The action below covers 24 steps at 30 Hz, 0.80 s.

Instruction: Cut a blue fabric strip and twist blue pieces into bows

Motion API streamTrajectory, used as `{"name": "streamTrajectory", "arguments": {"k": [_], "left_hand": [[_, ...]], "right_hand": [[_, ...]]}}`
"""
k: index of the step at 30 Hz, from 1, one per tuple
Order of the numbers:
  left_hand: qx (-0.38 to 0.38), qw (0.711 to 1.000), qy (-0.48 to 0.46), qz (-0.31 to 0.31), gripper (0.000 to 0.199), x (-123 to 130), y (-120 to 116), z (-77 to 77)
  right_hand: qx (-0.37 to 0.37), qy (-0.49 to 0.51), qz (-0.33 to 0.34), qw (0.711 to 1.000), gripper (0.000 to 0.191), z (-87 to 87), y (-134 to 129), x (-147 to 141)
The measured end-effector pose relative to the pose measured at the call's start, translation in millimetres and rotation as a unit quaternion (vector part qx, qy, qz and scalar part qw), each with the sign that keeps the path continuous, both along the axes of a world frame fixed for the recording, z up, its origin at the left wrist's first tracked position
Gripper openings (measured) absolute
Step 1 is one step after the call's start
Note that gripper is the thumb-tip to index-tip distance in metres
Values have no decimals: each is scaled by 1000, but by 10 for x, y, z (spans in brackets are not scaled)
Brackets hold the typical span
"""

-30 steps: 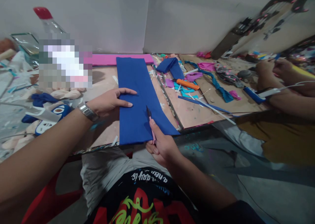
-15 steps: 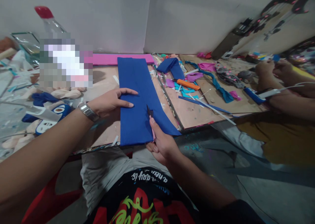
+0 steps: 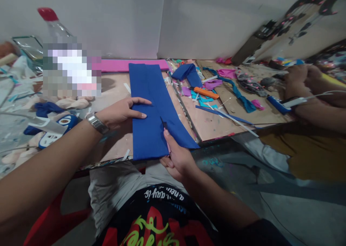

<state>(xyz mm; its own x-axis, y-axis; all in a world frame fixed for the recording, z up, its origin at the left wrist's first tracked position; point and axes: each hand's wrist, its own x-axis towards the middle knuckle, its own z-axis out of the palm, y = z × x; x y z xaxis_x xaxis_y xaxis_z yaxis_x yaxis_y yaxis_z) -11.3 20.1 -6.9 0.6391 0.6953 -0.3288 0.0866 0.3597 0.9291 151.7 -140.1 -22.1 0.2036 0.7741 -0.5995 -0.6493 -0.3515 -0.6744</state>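
Observation:
A long piece of folded blue cloth [image 3: 148,134] lies on the table, its near end reaching the front edge. A slit runs up from that edge, and the flap right of it spreads sideways. My left hand [image 3: 121,112] rests on the cloth's left side, thumb and forefinger stretched out and apart; the other fingers are hidden. My right hand [image 3: 177,154] is closed around a pair of scissors [image 3: 165,134] with pinkish handles. Their dark blades point away from me at the top of the slit. Most of the handles is covered by my fingers.
A pink folded cloth [image 3: 135,65] lies along the wall. To the right are an orange cutter knife [image 3: 206,93], blue scraps [image 3: 188,74] and a teal twisted strip [image 3: 239,94]. Glue guns [image 3: 59,128] and a clear bottle [image 3: 58,26] stand left. Another person's hands [image 3: 300,74] work at right.
The scissor blades were slightly apart and now look closed together, with the slit in the cloth at their tip. My left hand keeps its place. The other person's hands have shifted slightly.

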Motion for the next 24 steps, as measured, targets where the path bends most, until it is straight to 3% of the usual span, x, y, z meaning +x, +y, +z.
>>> {"name": "streamTrajectory", "arguments": {"k": [5,17,24], "left_hand": [[7,1000,-3,-3,61,3,-14,-2],[33,999,-8,-15,59,21,-52,0],[48,998,-3,-28,59,18,-39,-7]], "right_hand": [[18,-3,29,999,52,36,29,9],[-14,-29,8,999,43,79,103,10],[57,30,8,998,45,15,125,-16]]}}
